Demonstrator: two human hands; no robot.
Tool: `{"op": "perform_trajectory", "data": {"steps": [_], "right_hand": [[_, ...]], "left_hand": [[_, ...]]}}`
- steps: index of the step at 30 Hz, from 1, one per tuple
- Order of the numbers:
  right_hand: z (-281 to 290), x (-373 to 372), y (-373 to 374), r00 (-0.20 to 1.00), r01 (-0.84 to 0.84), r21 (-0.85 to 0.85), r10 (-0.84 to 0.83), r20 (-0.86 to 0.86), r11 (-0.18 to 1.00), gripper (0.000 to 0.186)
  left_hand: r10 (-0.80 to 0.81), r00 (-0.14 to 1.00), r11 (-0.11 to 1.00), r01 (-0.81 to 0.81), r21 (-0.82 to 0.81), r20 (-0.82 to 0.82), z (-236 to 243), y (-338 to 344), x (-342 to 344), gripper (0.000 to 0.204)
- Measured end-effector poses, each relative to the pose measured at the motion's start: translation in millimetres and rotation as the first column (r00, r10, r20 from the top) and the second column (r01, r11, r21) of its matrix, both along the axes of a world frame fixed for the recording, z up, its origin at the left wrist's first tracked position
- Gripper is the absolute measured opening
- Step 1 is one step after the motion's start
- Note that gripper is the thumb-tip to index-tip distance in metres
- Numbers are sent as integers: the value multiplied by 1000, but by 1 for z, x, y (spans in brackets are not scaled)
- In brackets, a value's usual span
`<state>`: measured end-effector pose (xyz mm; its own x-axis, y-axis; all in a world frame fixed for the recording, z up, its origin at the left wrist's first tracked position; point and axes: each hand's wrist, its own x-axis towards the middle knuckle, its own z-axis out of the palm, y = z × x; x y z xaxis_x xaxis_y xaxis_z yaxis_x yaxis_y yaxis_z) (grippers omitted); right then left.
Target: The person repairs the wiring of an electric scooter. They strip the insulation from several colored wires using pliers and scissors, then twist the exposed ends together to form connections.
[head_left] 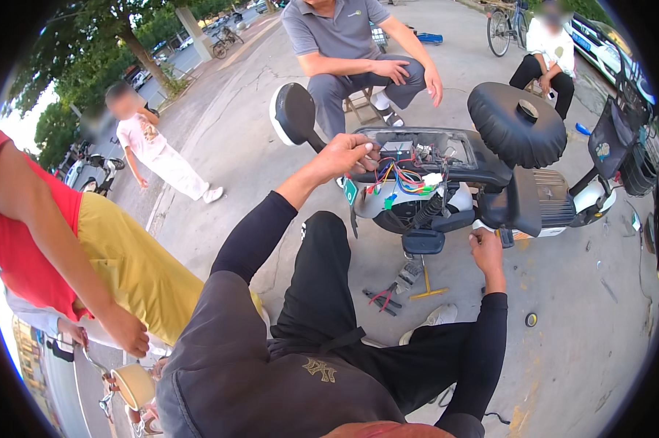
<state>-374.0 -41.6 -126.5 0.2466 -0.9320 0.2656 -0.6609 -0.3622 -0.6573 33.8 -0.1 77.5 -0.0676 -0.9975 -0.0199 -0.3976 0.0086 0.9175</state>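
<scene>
An electric scooter (530, 201) stands in front of me, its under-seat compartment (457, 150) uncovered. Coloured wires (406, 179) with green, red and white connectors spill over the near side. My left hand (350, 155) is at the compartment's left end beside the wires, fingers pinched together; whatever lies between them is too small to make out. Lower down, my right hand (486, 250) is closed by the scooter's lower side, near the footboard, and what it grips is hidden. Pliers with red handles (382, 297), a yellow T-handle wrench (427, 293) and a grey glove (408, 274) lie on the ground.
A black seat with a gathered cover (518, 124) is on the scooter's far side. A person in grey (342, 36) sits close behind the scooter. Someone in a red top (33, 219) stands at my left. A tape roll (531, 320) lies at right.
</scene>
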Motion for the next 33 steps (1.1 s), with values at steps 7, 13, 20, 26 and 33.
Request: {"op": "perform_trajectory", "data": {"steps": [7, 13, 20, 26, 33], "right_hand": [[-3, 13, 0, 984, -101, 205, 127, -122, 974, 21], [-6, 24, 2, 957, -187, 283, 239, -164, 941, 23], [-17, 22, 0, 929, -251, 319, 320, -185, 914, 24], [-9, 34, 2, 930, -285, 346, 346, -126, 894, 23], [-8, 32, 5, 907, -248, 337, 341, -249, 908, 28]], "left_hand": [[7, 990, 1000, -6, -10, 139, 2, 9, 7, 31], [183, 981, 981, -186, -45, -66, -1, 1, -3, 26], [221, 971, 973, -227, -51, -96, -8, -8, -8, 26], [228, 971, 972, -231, -41, -75, -4, 5, -15, 26], [80, 991, 995, -85, -46, -111, -8, 17, 0, 30]]}}
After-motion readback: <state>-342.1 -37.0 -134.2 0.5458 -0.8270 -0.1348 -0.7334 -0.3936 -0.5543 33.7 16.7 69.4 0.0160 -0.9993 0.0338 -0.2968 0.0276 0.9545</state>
